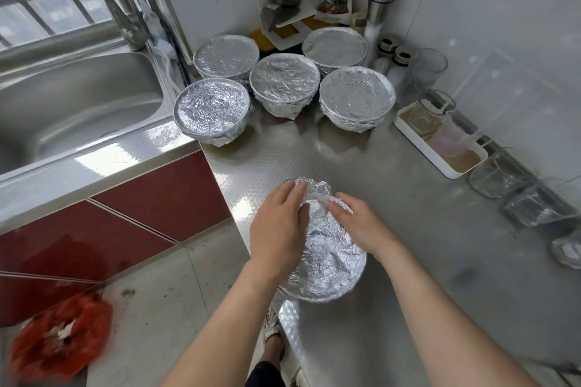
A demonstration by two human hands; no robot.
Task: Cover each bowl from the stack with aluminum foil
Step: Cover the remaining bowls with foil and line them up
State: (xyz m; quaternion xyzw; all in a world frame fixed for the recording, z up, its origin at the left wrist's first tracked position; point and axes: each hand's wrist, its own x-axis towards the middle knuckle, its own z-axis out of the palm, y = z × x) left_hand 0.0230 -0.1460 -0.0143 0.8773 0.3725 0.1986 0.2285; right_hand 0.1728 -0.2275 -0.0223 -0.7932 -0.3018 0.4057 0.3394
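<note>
- While the left hand (278, 223) lay across the near bowl (320, 294), its fingers (292, 195) were straight and pressed together, bearing down on the foil (328, 248) at the far-left rim.
- Over came the right hand (358, 223) on the far-right side: its fingers (338, 203) were curled and pinching a raised crease of foil, which lapped over the fingertips.
- That bowl sat at the front edge of the worktop (408, 261), close to the person, with crumpled foil over its whole top and tucked down its side.
- Back towards the wall, five covered bowls (284, 83) stood bunched together, every one topped with foil and well apart from the bowl in hand.
- The leftmost of them perched at the worktop's corner, just beside the steel sink (78, 104).
- Along the right wall ran a white tray (440, 163), with clear glasses (496, 179) lined up next to it.
- Down on the floor at the lower left lay a red bag (59, 336).
</note>
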